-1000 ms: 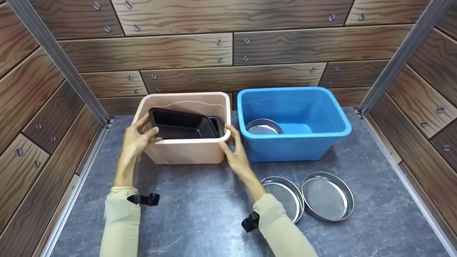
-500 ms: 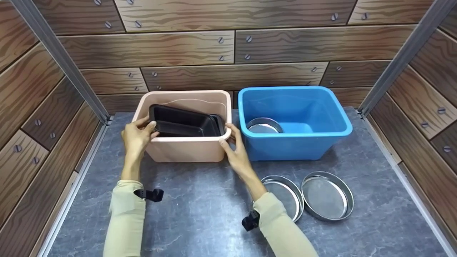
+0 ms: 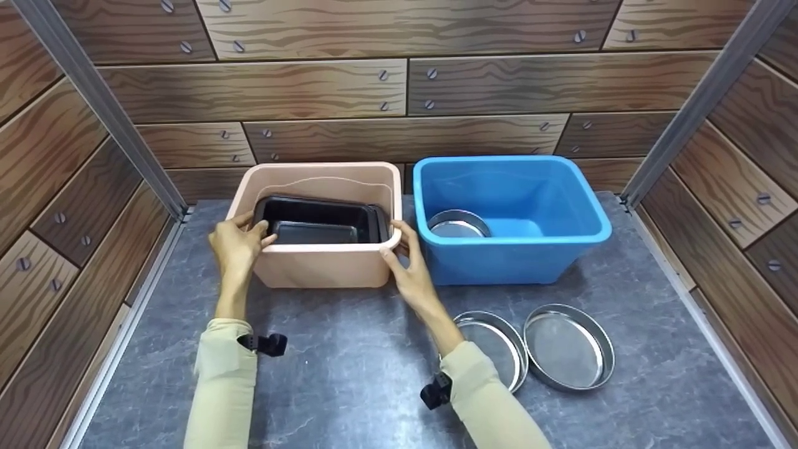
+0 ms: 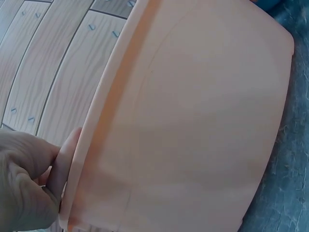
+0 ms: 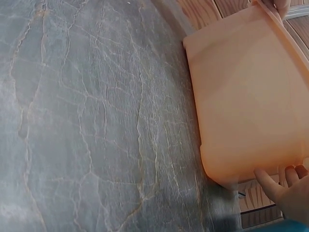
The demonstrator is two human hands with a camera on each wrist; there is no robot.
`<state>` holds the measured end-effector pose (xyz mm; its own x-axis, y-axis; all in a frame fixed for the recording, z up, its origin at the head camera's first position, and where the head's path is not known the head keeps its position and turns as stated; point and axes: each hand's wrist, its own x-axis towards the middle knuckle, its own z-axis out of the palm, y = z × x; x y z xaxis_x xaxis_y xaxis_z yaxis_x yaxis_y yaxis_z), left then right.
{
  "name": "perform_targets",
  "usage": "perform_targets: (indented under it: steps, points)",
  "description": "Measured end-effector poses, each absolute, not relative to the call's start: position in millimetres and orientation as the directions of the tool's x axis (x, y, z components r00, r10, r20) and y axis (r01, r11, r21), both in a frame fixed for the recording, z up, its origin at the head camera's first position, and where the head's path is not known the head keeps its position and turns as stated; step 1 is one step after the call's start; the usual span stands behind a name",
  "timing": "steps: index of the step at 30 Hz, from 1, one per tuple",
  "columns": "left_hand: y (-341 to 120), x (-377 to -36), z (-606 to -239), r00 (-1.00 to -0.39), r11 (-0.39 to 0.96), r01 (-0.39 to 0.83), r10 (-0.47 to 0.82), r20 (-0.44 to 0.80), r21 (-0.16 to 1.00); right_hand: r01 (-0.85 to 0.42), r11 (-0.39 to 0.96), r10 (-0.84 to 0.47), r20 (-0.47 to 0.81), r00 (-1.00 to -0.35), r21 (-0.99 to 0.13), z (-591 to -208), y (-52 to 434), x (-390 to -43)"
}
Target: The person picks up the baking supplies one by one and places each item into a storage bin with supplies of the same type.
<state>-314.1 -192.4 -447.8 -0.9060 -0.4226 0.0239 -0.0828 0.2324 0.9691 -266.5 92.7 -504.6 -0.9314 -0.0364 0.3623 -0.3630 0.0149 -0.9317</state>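
Observation:
A black loaf pan lies inside the peach plastic bin, its left end just under the bin's rim. My left hand pinches that end at the bin's front left corner, thumb over the pan's edge. In the left wrist view, a finger of the left hand lies right along the bin's rim. My right hand grips the front right corner of the bin, thumb in front and fingers along the right side. The rim of another black pan shows at the loaf pan's right end; the rest is hidden.
Right of the peach bin stands a blue bin holding a round metal cake pan. Two more round pans, one partly behind the right forearm and one beside it, rest on the grey tabletop. Wood-patterned walls enclose three sides.
The loaf pan's left end has gone from tilted up above the bin's front rim to lying lower inside, the left hand moving with it. The right hand has kept its grip on the bin.

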Motion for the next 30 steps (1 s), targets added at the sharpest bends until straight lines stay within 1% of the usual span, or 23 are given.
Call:
perform_targets:
  steps: [3,10,12,23,27,30]
  points:
    - [-193,-314,-448,-0.906,0.244,-0.068,-0.422,0.043,0.967,-0.366,0.018,-0.037,0.365,-0.930,-0.931,-503,92,-267]
    - [-191,-312,-454,-0.890,0.319,-0.033,-0.440,0.117,0.947,-0.371,0.027,-0.033,0.370,-0.929,-0.928,-504,91,-266]
    - [-190,-312,-456,-0.885,0.317,-0.025,-0.448,0.127,0.948,-0.377,0.027,-0.029,0.377,-0.926,-0.926,-505,91,-267]
    - [-187,-309,-462,-0.874,0.212,0.036,-0.466,0.134,0.977,-0.373,0.032,-0.017,0.373,-0.928,-0.927,-506,92,-264]
    - [-187,-308,-462,-0.871,0.147,0.064,-0.474,0.127,0.987,-0.377,0.041,-0.021,0.377,-0.926,-0.925,-504,92,-264]
    - [-185,-306,-462,-0.874,0.080,0.111,-0.466,0.135,0.991,-0.373,0.061,-0.034,0.372,-0.928,-0.926,-501,94,-264]
